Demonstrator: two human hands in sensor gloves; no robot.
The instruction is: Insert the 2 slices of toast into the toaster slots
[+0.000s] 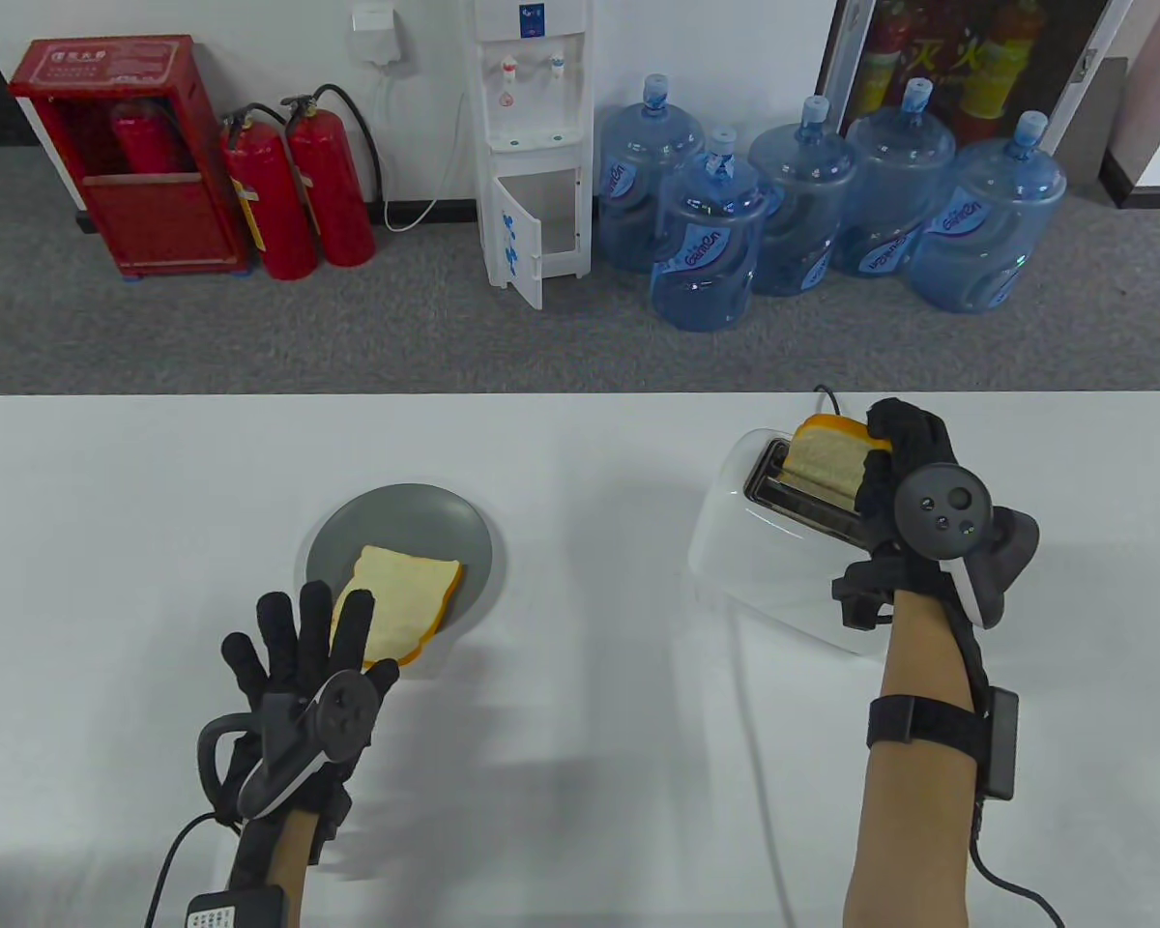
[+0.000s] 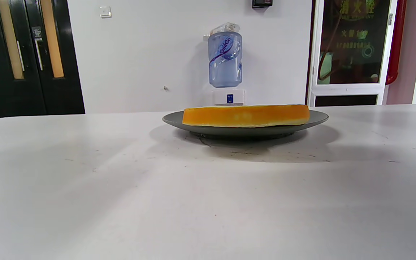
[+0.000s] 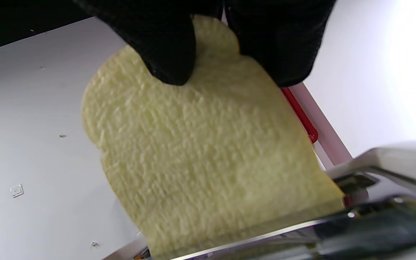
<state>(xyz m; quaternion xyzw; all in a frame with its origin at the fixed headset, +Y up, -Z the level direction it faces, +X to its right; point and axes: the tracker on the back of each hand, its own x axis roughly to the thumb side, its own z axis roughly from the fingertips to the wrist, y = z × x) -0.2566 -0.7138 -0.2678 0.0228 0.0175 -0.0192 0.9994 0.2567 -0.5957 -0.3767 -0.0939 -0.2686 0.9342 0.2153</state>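
Note:
A white toaster [image 1: 768,561] stands on the right of the table. My right hand [image 1: 894,474] pinches a toast slice [image 1: 826,459] by its top edge, and the slice's lower part is down in a toaster slot [image 3: 356,213]. The right wrist view shows my fingertips [image 3: 168,54] on the pale slice [image 3: 208,159]. The second toast slice [image 1: 401,604] lies flat on a grey plate [image 1: 387,522] at centre left, and the left wrist view shows this slice [image 2: 246,115] and the plate [image 2: 316,119] side-on. My left hand [image 1: 309,643] hovers with fingers spread at that slice's near edge, holding nothing.
The toaster's white cord [image 1: 749,715] runs down the table toward the near edge. Beyond the table's far edge are several water bottles [image 1: 706,242], a water dispenser [image 1: 532,145] and red fire extinguishers [image 1: 295,193] on the floor.

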